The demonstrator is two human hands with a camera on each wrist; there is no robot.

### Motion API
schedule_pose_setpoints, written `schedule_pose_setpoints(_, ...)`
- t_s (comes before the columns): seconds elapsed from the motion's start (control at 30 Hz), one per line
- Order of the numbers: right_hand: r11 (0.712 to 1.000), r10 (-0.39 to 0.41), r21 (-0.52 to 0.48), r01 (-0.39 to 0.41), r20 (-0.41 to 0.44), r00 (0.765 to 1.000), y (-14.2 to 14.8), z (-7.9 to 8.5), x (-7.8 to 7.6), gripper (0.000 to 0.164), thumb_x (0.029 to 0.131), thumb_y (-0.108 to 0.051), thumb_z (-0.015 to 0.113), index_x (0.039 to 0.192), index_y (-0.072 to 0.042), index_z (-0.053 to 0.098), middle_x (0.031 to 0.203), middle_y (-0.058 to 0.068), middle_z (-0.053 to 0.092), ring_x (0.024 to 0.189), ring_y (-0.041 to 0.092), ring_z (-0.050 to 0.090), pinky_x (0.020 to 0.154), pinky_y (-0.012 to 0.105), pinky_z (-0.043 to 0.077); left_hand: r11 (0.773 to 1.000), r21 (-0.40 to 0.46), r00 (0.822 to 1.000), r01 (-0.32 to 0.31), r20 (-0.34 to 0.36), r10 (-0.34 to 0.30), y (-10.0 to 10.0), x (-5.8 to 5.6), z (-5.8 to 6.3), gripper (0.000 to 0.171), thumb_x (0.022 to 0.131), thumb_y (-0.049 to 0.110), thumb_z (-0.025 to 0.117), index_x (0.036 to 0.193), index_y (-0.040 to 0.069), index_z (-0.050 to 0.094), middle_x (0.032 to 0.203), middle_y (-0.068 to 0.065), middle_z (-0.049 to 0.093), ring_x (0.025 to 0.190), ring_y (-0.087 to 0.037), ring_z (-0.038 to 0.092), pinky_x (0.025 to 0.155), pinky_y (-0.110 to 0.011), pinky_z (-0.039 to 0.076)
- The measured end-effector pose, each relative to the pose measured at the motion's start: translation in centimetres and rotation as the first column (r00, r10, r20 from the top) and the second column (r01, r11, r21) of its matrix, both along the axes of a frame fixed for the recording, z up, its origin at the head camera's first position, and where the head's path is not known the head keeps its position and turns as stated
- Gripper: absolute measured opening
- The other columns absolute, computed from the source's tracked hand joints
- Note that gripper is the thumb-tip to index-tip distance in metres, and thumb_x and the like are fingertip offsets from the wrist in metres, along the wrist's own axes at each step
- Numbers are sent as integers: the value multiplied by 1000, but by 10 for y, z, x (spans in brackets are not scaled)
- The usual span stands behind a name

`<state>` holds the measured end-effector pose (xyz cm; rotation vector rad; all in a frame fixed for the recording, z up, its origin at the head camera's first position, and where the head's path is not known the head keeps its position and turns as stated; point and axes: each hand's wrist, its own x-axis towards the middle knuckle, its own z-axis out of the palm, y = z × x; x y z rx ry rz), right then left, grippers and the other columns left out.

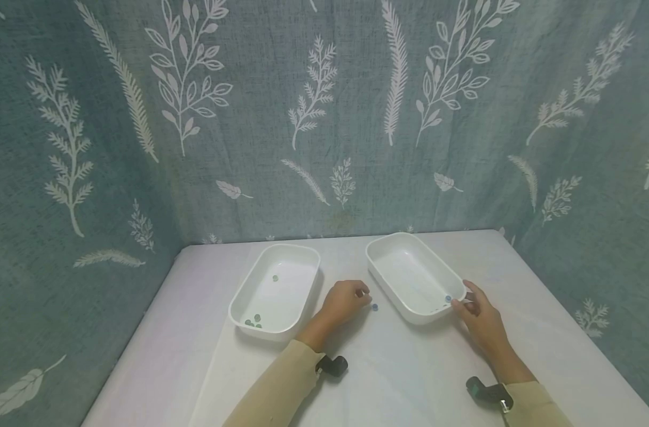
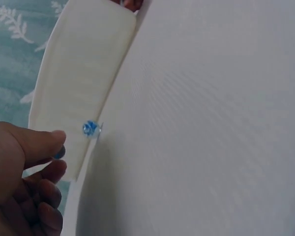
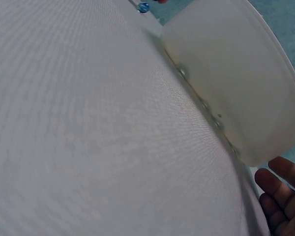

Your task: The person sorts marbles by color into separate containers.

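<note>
My left hand (image 1: 346,302) is between two white tubs and pinches a blue marble (image 2: 60,152) between thumb and forefinger, its other fingers curled in. Close by, another blue marble (image 1: 375,307) lies on the white cloth beside the right tub (image 1: 394,290). My right hand (image 1: 482,323) grips the near right corner of that tub, thumb at the rim and fingers against the outside. Inside the right tub, a blue marble (image 1: 448,299) sits by this corner, with others mostly hidden behind the near wall. Through the wall, marbles (image 3: 182,71) show faintly in the right wrist view.
The left tub (image 1: 238,302) holds several greenish marbles (image 1: 257,318), most at its near end and one (image 1: 275,278) farther back. A white cloth (image 1: 399,373) covers the table. Patterned blue-green curtains (image 1: 260,130) rise behind and along both sides.
</note>
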<state>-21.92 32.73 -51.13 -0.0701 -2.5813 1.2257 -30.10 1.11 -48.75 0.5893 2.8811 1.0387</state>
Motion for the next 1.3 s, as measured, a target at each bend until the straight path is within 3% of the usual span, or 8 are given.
schedule_pose_setpoints(0.4,1000,-15,10,15,18,1000,0,1,-1,70,99,-43,54,153,-9,25,137,30,47,115,47,54,88,63,46,999,11,998,46,-48,-46,6,0,7,16,91,27,67,103,18,73,87,7,66,78,-10,58,68,-29,49)
schedule_pose_setpoints(0.73,1000,-11,17,11,10,1000,0,3,0,72,98,-45,54,153,-9,25,136,31,48,115,47,54,89,63,46,996,40,995,85,-56,-83,11,2,15,20,91,27,68,107,17,73,91,8,67,78,-7,58,67,-26,49)
schedule_pose_setpoints(1.3,999,-25,33,26,-10,1000,0,-2,-1,70,98,-45,54,152,-9,28,135,30,49,114,47,55,89,64,45,991,19,989,131,-70,-129,29,9,26,20,91,26,69,108,17,73,91,9,67,70,-4,55,61,-21,47)
